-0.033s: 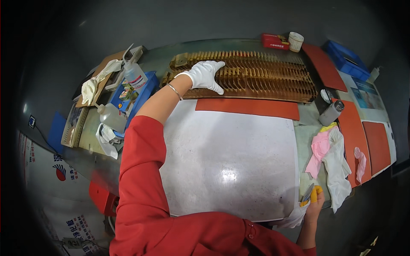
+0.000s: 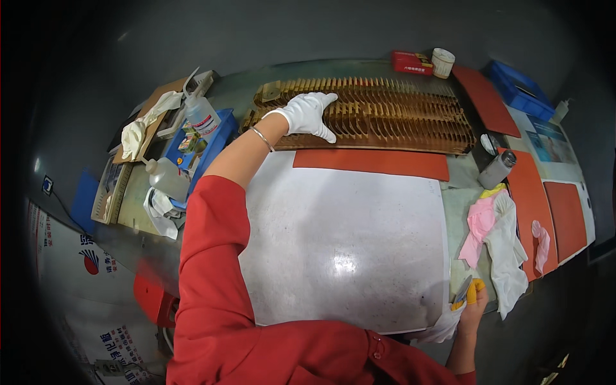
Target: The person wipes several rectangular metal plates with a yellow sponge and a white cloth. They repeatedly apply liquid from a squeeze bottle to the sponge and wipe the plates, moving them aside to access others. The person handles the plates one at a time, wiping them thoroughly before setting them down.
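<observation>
From my end, the right hand (image 2: pixel 473 309) sits nearest, fingers pinched on white cloth (image 2: pixel 443 326) and some thin piece (image 2: pixel 462 292), while my left hand (image 2: pixel 307 115), way closer to the slotted rack (image 2: pixel 404 119), has gloved fingers spread over its left part, most of it running lengthwise rightward across the far tabletop (image 2: pixel 240 88).

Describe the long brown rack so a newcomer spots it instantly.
Start at the white sheet covering the middle of the table. Beyond its far edge, past an orange strip, lies the long brown rack. Rows of thin, closely spaced dividers set it apart from the red box and white cup behind.
</observation>
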`<state>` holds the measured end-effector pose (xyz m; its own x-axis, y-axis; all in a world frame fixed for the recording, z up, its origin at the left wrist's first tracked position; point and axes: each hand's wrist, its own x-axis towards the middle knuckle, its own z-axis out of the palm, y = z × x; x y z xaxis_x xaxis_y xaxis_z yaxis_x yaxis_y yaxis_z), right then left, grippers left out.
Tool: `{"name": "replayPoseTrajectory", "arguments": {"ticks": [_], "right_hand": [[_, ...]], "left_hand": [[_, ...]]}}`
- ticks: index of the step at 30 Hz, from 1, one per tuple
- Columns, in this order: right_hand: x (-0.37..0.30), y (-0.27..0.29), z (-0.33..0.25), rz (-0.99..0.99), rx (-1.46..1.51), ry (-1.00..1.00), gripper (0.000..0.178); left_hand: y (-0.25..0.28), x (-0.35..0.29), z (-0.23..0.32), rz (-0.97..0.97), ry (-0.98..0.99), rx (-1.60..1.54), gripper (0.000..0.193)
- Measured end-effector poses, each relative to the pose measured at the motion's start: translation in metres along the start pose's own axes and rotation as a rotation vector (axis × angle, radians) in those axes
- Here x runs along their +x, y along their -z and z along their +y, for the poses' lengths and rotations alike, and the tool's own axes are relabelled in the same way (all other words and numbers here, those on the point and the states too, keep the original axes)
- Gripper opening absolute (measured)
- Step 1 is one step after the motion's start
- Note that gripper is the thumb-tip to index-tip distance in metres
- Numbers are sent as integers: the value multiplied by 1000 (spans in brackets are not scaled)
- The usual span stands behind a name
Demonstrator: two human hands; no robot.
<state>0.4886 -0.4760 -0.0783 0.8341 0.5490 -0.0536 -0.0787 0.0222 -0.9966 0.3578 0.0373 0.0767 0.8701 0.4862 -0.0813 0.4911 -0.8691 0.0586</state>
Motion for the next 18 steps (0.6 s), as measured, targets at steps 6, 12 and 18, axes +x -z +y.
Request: {"name": "replayPoseTrajectory", "arguments": {"ticks": [6,12,18], "right_hand": [[1,-2,-4,14,-54,-10,13],[1,-4,-3,47,-68,-38,16],[-1,0,-2,-22,9,-47,17]], "left_hand": [[-7,14,8,39,-64,-47,107],[-11,19,19,61,-67,-50,107],[-7,12,15,54,-39,43,106]]}}
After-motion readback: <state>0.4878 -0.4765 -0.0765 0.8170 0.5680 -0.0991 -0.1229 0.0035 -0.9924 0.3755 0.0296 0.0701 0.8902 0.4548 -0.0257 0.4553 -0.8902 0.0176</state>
